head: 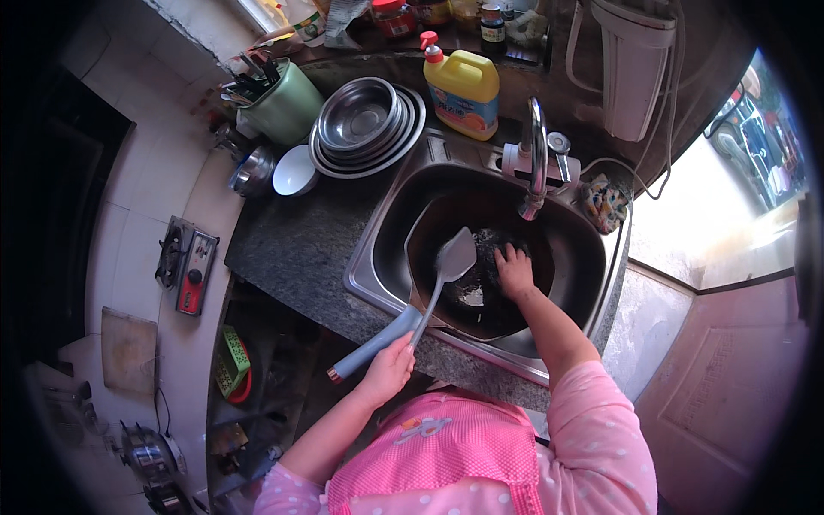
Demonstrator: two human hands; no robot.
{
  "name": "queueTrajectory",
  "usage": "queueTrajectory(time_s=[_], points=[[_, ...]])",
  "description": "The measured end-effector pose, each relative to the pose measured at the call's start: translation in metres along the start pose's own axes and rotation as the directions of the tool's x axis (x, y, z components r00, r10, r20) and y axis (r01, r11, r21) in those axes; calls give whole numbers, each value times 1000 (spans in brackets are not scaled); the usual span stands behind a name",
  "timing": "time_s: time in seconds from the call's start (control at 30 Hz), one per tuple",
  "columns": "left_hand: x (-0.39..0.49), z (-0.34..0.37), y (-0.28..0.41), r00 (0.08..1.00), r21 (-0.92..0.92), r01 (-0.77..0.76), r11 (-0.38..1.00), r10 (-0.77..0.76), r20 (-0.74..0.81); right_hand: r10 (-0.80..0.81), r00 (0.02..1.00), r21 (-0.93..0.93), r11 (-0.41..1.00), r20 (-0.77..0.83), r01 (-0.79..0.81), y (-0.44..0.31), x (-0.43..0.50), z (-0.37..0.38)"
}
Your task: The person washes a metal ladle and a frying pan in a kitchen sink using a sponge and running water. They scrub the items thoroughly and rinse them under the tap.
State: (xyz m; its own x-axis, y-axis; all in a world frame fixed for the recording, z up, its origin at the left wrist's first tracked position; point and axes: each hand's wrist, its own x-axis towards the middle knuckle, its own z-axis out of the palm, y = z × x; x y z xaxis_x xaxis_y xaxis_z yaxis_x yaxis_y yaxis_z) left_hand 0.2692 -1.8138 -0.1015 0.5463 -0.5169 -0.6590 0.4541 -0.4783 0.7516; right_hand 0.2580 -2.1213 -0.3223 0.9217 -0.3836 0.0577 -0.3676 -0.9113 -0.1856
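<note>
A dark wok (pixel 444 212) lies in the stainless steel sink (pixel 589 270), its blue-grey handle (pixel 373 344) reaching out over the counter's front edge. My left hand (pixel 389 367) grips the shaft of a grey spatula (pixel 458 255), whose blade is over the wok, and is close beside the wok handle; whether it touches the handle cannot be told. Inside the wok is my right hand (pixel 515 271), fingers spread near the dark, wet-looking bottom; whether something small is under the fingers is hidden. The chrome faucet (pixel 538 154) arches above the wok's far side.
Stacked metal bowls (pixel 358 116), a white bowl (pixel 295 170) and a green utensil holder (pixel 280 106) stand on the counter at left. A yellow detergent bottle (pixel 463 90) is behind the sink. A crumpled cloth (pixel 605 203) lies at its right corner, below a white filter housing (pixel 634 71).
</note>
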Motion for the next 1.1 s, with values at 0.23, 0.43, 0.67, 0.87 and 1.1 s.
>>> queueTrajectory(time_s=[0.23, 0.43, 0.67, 0.87, 1.1], points=[[5, -7, -4, 993, 142, -106, 984, 113, -45, 197, 979, 730, 660, 58, -176, 42, 19, -51], [43, 2, 7, 890, 625, -281, 728, 441, -114, -107, 976, 784, 582, -192, 218, -22, 4, -151], [66, 16, 33, 913, 652, -252, 715, 399, -84, -247, 884, 308, 872, -398, 382, -70, -3, -139], [40, -3, 29, 903, 714, -304, 631, 430, 4, -16, 989, 446, 891, -148, 82, 5, 1, -84], [34, -19, 42, 837, 832, -352, 428, 541, 76, -160, 927, 522, 788, -341, 328, -65, 21, -132]])
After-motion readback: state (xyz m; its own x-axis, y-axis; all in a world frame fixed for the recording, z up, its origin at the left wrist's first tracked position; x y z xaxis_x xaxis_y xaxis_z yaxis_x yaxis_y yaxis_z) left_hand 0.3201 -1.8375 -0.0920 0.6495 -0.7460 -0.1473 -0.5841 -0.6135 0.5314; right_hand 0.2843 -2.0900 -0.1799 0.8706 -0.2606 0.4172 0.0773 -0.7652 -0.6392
